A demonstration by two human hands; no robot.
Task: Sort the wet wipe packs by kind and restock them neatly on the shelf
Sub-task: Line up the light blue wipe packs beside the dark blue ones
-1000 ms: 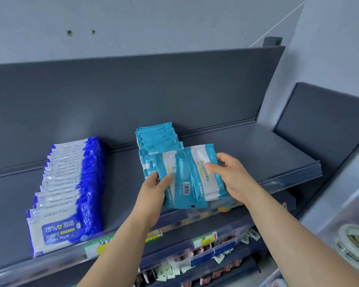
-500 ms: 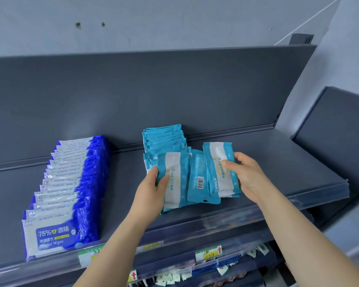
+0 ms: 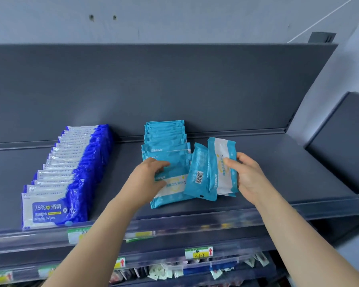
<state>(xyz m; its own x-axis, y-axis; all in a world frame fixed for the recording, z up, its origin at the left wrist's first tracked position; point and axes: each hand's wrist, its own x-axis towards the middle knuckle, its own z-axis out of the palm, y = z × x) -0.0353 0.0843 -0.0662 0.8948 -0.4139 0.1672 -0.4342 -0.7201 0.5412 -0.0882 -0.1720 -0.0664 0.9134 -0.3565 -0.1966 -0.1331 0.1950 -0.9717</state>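
- Shelf (image 3: 278, 172), dark grey and long, is running across the whole view, with a tall grey back wall (image 3: 174, 90) standing behind it.
- A row of dark blue packs (image 3: 71, 172) is standing on the left part of the shelf, one behind the other, from the front edge to the back wall. The front one is showing "75%" in white.
- A row of light blue packs (image 3: 165, 139) is standing in the middle of the shelf, well apart from the dark blue row, and reaching back to the wall.
- The right hand (image 3: 247, 175) is gripping a small bunch of light blue packs (image 3: 222, 168) just beside that row, on its right. The thumb is pressing on the front and the fingers are curling round the back. The bunch is standing upright, and I cannot tell if it is touching the shelf.
- The left hand (image 3: 147, 179) is pinching the front pack (image 3: 172, 189) of the light blue row, thumb on its white face, fingers up by its top edge. This pack is leaning back against the row.
- A barcode pack (image 3: 197, 177) at the left side of the bunch is showing its back and tilting a little.
- Small price tags (image 3: 198, 252) are sitting on the rail of the next shelf down.
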